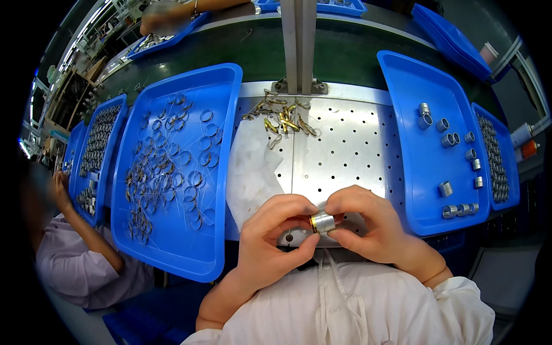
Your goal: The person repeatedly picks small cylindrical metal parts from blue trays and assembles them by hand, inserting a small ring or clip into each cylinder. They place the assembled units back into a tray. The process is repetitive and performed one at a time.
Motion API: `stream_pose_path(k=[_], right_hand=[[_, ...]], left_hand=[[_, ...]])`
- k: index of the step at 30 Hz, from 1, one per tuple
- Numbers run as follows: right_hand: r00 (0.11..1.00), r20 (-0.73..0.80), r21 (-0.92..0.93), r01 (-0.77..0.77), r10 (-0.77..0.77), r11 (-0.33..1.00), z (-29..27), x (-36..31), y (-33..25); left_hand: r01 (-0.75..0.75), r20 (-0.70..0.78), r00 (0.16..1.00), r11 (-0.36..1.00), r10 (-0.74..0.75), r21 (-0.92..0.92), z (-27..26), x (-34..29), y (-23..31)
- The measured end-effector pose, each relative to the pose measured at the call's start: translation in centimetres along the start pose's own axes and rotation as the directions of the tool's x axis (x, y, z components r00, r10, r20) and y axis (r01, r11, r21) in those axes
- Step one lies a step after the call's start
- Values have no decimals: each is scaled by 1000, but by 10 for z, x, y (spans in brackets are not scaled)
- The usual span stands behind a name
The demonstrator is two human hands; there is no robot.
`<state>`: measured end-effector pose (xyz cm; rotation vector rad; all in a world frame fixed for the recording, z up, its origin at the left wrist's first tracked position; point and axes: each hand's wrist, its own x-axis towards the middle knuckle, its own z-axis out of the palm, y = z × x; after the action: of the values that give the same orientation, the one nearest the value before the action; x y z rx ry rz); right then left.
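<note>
My left hand (276,233) and my right hand (369,225) meet in front of my chest, both closed on a short silver metal cylinder (326,223). It lies roughly sideways between my fingertips. A thin yellow band shows at its left end, beside my left thumb and fingers. Whether that band is a separate ring I cannot tell. Under and beyond my hands is a perforated metal plate (351,155). A crumpled white sheet (253,172) covers its left part, and a small pile of brass-coloured clips (287,119) sits at its far edge.
To the left, a large blue tray (172,250) holds many wire-tailed rings. The blue tray (422,190) at right holds several silver cylinders. Fuller trays flank both. A metal post (299,46) rises beyond the plate. A co-worker (86,259) sits at left; another person's arm reaches in at the top.
</note>
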<state>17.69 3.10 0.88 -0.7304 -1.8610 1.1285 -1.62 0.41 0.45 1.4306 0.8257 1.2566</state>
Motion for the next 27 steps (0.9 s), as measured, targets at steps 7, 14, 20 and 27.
stream_pose_path(k=[7, 14, 20, 27], right_hand=[[999, -1, -63, 33, -33, 997, 0, 0, -4], [997, 2, -67, 73, -73, 995, -3, -1, -5], [1000, -1, -44, -2, 2, 999, -2, -2, -8], [996, -15, -80, 86, -87, 993, -1, 0, -4]], left_hand=[[83, -14, 996, 987, -86, -139, 4, -4, -3], [164, 29, 986, 930, -164, -329, 3, -8, -7], [136, 14, 990, 941, -138, -311, 2, -9, -8], [37, -30, 999, 992, -41, -121, 2, -9, -5]])
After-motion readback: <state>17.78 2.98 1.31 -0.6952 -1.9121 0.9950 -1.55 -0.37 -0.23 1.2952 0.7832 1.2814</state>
